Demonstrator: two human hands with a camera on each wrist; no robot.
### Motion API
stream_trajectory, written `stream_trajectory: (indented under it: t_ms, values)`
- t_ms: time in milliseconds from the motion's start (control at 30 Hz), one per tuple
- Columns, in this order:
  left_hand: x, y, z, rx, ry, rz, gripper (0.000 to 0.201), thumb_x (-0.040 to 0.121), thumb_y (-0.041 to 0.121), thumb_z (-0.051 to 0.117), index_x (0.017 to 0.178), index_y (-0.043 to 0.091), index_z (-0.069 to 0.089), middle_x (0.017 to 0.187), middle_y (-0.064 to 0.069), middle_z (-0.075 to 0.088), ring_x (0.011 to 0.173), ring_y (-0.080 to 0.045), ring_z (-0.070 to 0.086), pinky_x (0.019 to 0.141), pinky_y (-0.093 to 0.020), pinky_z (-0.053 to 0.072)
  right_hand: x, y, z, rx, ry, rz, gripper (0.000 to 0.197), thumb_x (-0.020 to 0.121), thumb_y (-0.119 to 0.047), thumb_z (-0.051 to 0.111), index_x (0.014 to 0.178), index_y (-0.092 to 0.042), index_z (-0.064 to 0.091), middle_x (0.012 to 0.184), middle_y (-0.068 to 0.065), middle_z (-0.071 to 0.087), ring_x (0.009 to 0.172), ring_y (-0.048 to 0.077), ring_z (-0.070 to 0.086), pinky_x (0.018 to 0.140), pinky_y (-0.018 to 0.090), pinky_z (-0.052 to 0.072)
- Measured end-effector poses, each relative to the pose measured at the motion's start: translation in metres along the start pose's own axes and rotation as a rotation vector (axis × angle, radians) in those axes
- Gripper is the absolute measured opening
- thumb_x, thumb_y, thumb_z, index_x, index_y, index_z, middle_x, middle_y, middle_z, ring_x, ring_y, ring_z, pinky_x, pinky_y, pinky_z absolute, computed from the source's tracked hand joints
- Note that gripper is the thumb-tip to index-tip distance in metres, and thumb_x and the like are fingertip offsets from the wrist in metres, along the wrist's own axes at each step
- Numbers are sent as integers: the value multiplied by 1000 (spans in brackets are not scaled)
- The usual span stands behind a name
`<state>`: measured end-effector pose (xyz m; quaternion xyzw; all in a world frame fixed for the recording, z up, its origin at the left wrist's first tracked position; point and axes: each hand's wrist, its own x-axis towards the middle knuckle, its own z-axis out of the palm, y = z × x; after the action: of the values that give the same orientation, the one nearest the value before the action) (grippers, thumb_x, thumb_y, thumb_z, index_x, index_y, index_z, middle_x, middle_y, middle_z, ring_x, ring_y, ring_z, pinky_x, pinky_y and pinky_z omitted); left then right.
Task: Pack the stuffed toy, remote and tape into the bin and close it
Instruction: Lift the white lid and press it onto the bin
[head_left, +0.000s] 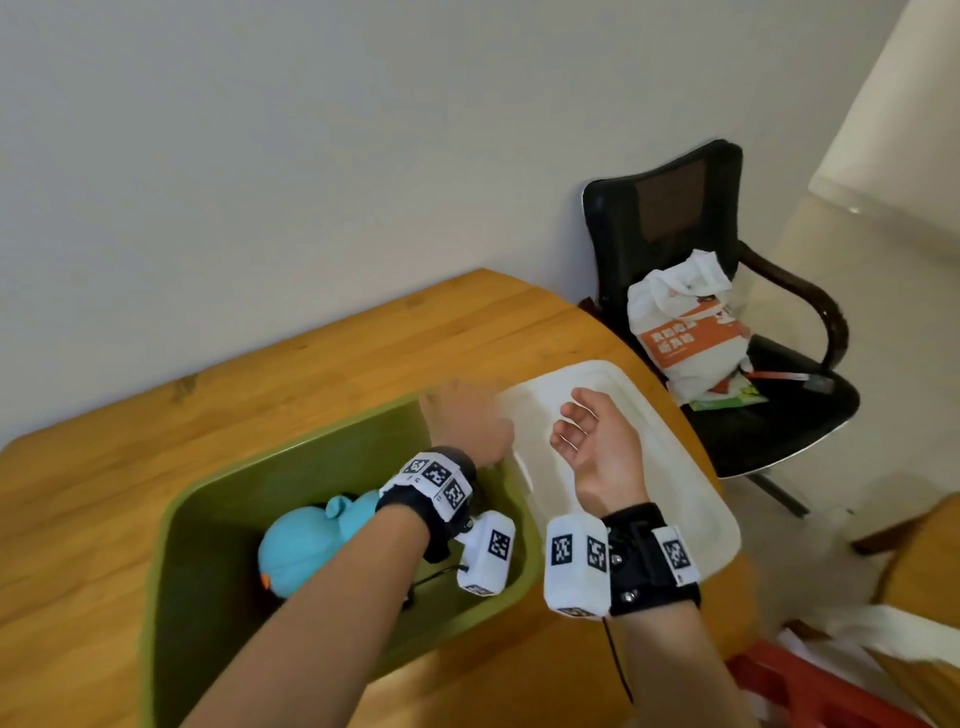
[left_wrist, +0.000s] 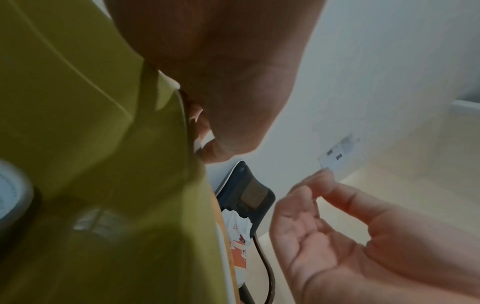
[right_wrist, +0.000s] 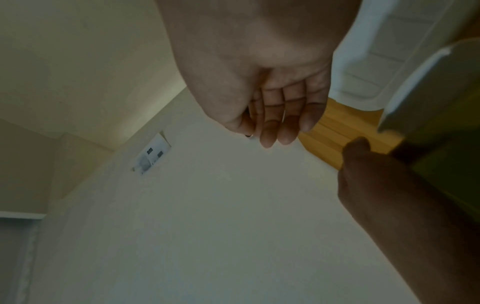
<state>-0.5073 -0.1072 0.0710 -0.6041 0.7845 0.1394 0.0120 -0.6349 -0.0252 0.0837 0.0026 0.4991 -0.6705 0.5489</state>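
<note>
A green bin (head_left: 311, 457) stands open on the wooden table (head_left: 260, 374). Inside it lies the blue stuffed toy (head_left: 306, 545). In the left wrist view a white tape roll (left_wrist: 10, 185) shows on the bin (left_wrist: 78, 102) floor; the remote is not clearly visible. The white lid (head_left: 649, 467) lies just right of the bin. My left hand (head_left: 467, 421) is at the bin's right rim, its fingers (left_wrist: 205, 142) curled on the lid's near edge. My right hand (head_left: 587, 431) hovers over the lid, palm up, fingers (right_wrist: 275, 123) relaxed and holding nothing.
A black office chair (head_left: 675, 218) with a white and orange bag (head_left: 691, 332) stands past the table's right end. A red object (head_left: 810, 686) sits low at the right. A white wall runs behind the table.
</note>
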Motion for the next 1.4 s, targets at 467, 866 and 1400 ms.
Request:
stream_trajectory:
  t_ms: [467,866,1400]
  values:
    - [1,3,14,-49,37,-27,59,89,28,38,146,15,40,160,1,24,153,-21,-3,119,-58,-5,128,13,-60,-1516,179,-71,25,79,-24,71,96,-6,67,99,11,69,98,34,68,78,36,53]
    - [-2,4,12,-59,30,-26,59,88,25,39,146,14,38,157,1,26,153,-21,-4,119,-58,-5,127,14,-57,-1888,136,-101,29,89,-33,65,103,-8,64,115,12,69,107,32,66,80,33,52]
    - [-34,-62,-92,-1203,121,-240,36,99,23,42,133,17,53,120,-1,68,107,-20,64,91,-34,49,23,-93,68,-1512,-198,-484,30,72,-26,82,92,-20,61,88,-2,64,81,22,68,77,41,61]
